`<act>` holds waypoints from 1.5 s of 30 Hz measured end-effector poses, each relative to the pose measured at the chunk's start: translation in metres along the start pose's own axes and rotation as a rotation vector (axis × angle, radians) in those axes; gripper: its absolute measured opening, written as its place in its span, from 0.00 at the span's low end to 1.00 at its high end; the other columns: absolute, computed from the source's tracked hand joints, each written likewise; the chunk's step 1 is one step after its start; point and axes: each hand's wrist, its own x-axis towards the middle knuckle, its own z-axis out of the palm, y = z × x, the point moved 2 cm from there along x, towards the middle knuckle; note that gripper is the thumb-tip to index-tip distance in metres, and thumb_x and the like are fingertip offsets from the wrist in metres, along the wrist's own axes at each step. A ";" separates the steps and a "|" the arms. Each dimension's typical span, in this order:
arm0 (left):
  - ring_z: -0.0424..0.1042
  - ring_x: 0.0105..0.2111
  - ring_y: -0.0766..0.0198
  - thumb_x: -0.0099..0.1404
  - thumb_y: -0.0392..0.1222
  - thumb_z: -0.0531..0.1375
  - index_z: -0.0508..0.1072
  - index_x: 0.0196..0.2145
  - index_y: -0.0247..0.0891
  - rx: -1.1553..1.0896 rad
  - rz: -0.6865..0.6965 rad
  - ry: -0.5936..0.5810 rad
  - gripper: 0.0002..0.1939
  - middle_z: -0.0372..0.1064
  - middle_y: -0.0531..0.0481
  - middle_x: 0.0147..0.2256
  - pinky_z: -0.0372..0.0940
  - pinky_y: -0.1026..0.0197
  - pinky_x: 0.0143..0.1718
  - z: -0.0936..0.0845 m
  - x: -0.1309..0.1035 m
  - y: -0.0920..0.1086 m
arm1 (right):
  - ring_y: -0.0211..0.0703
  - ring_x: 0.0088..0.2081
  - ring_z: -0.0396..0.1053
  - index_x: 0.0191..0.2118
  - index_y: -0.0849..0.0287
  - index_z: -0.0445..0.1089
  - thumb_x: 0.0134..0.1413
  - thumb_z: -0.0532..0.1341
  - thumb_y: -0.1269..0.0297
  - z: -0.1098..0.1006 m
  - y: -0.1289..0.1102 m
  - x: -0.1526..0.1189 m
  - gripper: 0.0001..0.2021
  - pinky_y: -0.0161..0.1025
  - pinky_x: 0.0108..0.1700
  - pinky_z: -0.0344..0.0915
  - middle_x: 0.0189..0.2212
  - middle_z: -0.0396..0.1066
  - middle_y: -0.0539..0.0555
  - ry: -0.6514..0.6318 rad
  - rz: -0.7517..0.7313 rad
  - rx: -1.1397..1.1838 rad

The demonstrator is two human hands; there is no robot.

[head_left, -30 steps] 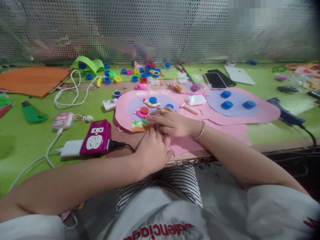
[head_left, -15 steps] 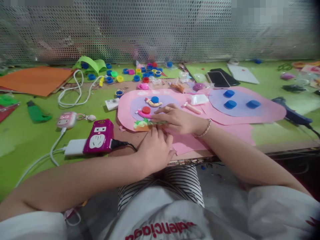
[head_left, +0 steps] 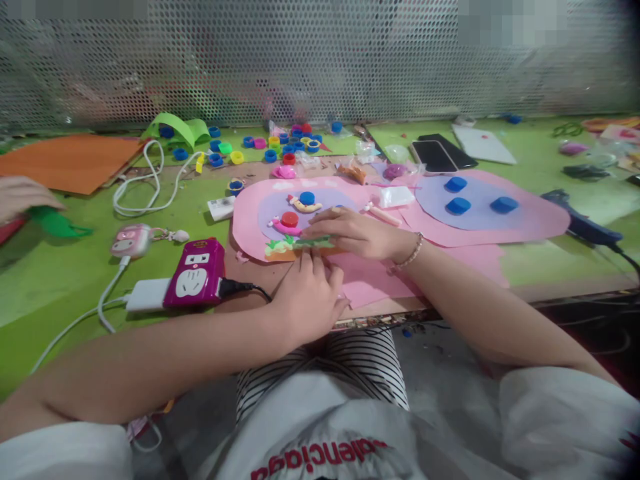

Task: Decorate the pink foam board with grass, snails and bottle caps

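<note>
Left hand (head_left: 309,293) and right hand (head_left: 354,233): fingers close together, grip cannot be told. Green-and-orange strip (head_left: 278,251) lies along the near edge of the pink card (head_left: 247,217) — uneven finger pressure could skew it.

A purple socket block (head_left: 210,267) and black plug (head_left: 233,288) bar the left hand's (head_left: 313,293) left; to its right, a hand could pass over the pink sheet (head_left: 377,288), though the right forearm's (head_left: 460,293) height is unclear.

A perforated metal screen (head_left: 320,73) backs the green-topped table (head_left: 75,280), with grey floor (head_left: 440,377) showing below.
</note>
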 end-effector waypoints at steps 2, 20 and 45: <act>0.63 0.53 0.37 0.66 0.51 0.48 0.65 0.48 0.22 -0.004 0.001 -0.010 0.27 0.63 0.17 0.50 0.56 0.46 0.51 0.000 0.000 0.000 | 0.48 0.59 0.55 0.56 0.62 0.63 0.63 0.46 0.67 0.001 0.002 -0.001 0.19 0.49 0.57 0.53 0.55 0.64 0.59 0.024 0.021 -0.024; 0.66 0.51 0.40 0.65 0.52 0.49 0.66 0.47 0.24 0.045 0.028 0.023 0.26 0.68 0.22 0.46 0.56 0.44 0.51 0.002 0.000 0.001 | 0.53 0.52 0.61 0.53 0.65 0.66 0.60 0.50 0.69 0.008 -0.018 0.003 0.18 0.49 0.48 0.57 0.36 0.74 0.62 -0.083 0.007 -0.340; 0.64 0.40 0.46 0.65 0.47 0.48 0.67 0.40 0.31 -0.082 -0.012 0.018 0.16 0.65 0.35 0.38 0.62 0.48 0.37 -0.007 -0.002 -0.003 | 0.54 0.47 0.64 0.51 0.61 0.67 0.60 0.51 0.67 0.013 -0.020 0.005 0.16 0.46 0.44 0.55 0.36 0.74 0.61 -0.058 0.043 -0.433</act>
